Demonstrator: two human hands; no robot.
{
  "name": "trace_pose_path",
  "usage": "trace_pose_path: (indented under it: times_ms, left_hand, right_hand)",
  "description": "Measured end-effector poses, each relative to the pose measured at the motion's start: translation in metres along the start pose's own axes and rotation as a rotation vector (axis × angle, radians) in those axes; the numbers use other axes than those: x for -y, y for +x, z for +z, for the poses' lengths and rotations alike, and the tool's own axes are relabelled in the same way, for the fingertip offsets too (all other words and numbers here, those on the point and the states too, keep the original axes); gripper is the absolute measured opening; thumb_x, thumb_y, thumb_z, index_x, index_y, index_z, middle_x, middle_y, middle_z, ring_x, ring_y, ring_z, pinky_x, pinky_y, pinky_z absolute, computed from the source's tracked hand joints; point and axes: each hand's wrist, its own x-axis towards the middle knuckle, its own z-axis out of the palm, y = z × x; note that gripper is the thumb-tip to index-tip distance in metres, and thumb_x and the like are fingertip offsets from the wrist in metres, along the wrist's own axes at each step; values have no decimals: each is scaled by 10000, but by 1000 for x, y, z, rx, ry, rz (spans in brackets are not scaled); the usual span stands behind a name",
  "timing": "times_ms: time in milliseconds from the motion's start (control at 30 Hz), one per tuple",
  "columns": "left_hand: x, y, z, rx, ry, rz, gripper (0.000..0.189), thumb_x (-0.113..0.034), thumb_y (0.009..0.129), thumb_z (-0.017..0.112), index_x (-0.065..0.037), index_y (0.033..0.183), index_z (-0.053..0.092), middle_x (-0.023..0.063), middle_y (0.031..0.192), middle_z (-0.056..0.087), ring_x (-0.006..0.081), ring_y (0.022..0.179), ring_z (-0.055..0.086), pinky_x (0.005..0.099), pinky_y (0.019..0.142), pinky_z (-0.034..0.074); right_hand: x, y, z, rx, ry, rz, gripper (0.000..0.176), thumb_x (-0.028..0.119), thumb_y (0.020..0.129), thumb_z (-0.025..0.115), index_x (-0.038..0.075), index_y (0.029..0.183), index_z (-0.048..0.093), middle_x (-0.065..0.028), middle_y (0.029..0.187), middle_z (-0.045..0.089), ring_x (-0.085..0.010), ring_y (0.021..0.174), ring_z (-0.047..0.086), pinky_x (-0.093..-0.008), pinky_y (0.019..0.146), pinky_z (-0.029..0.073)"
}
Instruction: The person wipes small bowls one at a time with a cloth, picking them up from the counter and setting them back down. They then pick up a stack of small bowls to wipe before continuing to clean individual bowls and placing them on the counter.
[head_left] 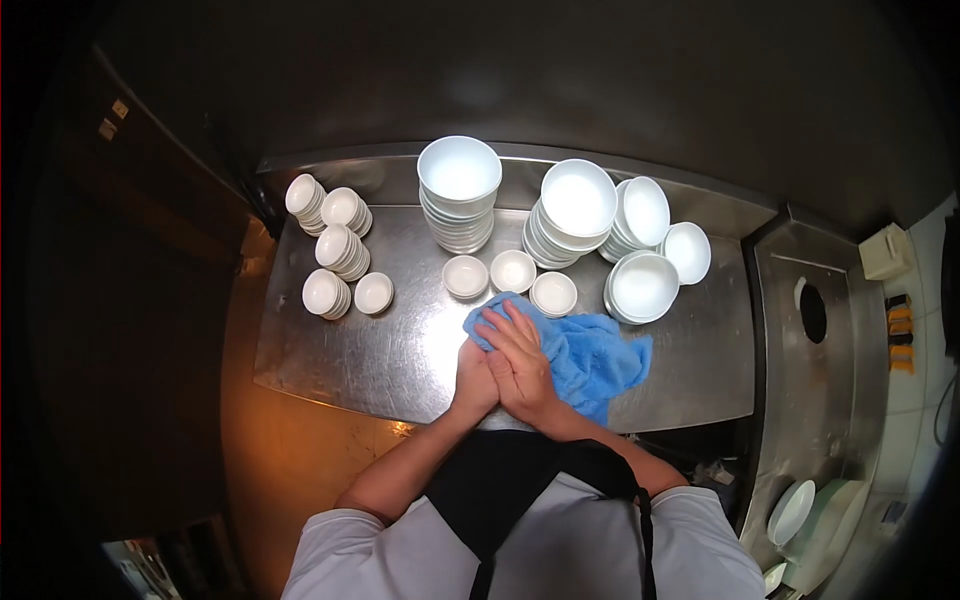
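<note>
Both my hands come together around a blue cloth point(595, 360) above the front middle of the steel table. My right hand point(522, 362) lies over the bunched cloth, its fingers pressed along it. My left hand point(477, 376) holds the cloth's left side from below, and its fingers are mostly hidden. Whether something is wrapped in the cloth, I cannot see. The rest of the cloth drapes to the right, over the tabletop. Just beyond my hands stand small white bowls, one on the left point(466, 277), one in the middle point(513, 271) and one on the right point(553, 294).
Tall stacks of white bowls stand at the back, one centre point(460, 190) and one further right point(577, 205), with more bowls point(642, 288) beside them. Several stacks of small bowls point(341, 247) fill the left. A steel counter point(815, 400) adjoins on the right.
</note>
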Motion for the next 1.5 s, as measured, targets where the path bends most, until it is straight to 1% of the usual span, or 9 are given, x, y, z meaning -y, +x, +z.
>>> trace_pose_path:
  times_ms: [167,300,400,533,800,967,1133,1267,1500]
  left_hand:
    - [7,-20,1,14,-67,39,196,-57,1011,472,17,1168,561,41,996,660,94,923,608,224,819,482]
    - [-8,-5,12,-129,208,138,126,-67,986,512,16,1040,590,76,859,675,114,783,621,283,674,490]
    - [-8,-13,11,-31,281,87,129,-79,985,525,7,1024,613,72,818,673,102,745,624,278,655,492]
    - [-26,-11,5,132,31,-74,175,-94,1036,460,3,1134,568,42,995,649,88,909,602,237,812,484]
    - [-9,0,1,-36,-25,35,463,-237,1086,323,-25,1497,315,124,1348,524,176,1209,507,328,1065,383]
    - [-48,14,-11,6,-415,-360,479,-350,1068,300,1,1331,494,161,1274,584,236,1177,574,376,1042,428]
    - [-47,20,-15,-99,-498,-596,501,-398,1067,320,14,1266,522,168,1216,609,246,1116,610,388,991,470]
    - [-20,13,-8,-247,-404,-330,584,-464,1061,291,22,1286,522,189,1194,636,261,1150,599,391,1033,446]
    - [-29,16,-21,62,-662,-586,614,-456,1068,261,45,1342,486,198,1247,623,270,1178,587,385,1041,438]
  right_hand:
    - [-16,14,-9,40,624,419,417,167,1001,463,-59,1347,524,-257,1369,537,-338,1299,516,-356,1085,383]
    - [4,-9,10,-89,111,37,438,173,1018,423,-61,1383,487,-250,1329,566,-269,1223,562,-370,1031,424]
    - [1,2,-1,-42,414,411,462,212,1041,364,-76,1385,470,-208,1375,538,-286,1254,528,-359,1069,387]
    - [-25,8,-20,-16,1054,647,435,336,1068,391,-20,1149,626,-106,1079,677,-152,935,622,-282,853,475]
    - [-3,-25,3,77,732,494,354,219,1047,468,-30,1275,573,-42,1125,661,-70,946,574,-240,798,471]
    - [-17,-9,-9,315,-201,-396,507,99,793,690,-45,1259,548,-209,1255,585,-353,1268,529,-618,1176,118]
    - [-22,-7,-5,233,-261,-401,354,96,787,691,14,1123,621,-160,1209,635,-301,1191,588,-582,1152,247]
    - [-22,-16,1,201,70,4,303,80,756,725,36,1046,653,-161,1117,670,-326,1105,626,-537,1128,328]
    - [-2,3,-16,162,-25,-250,287,82,821,714,9,1091,650,-163,1014,681,-354,973,648,-442,939,500]
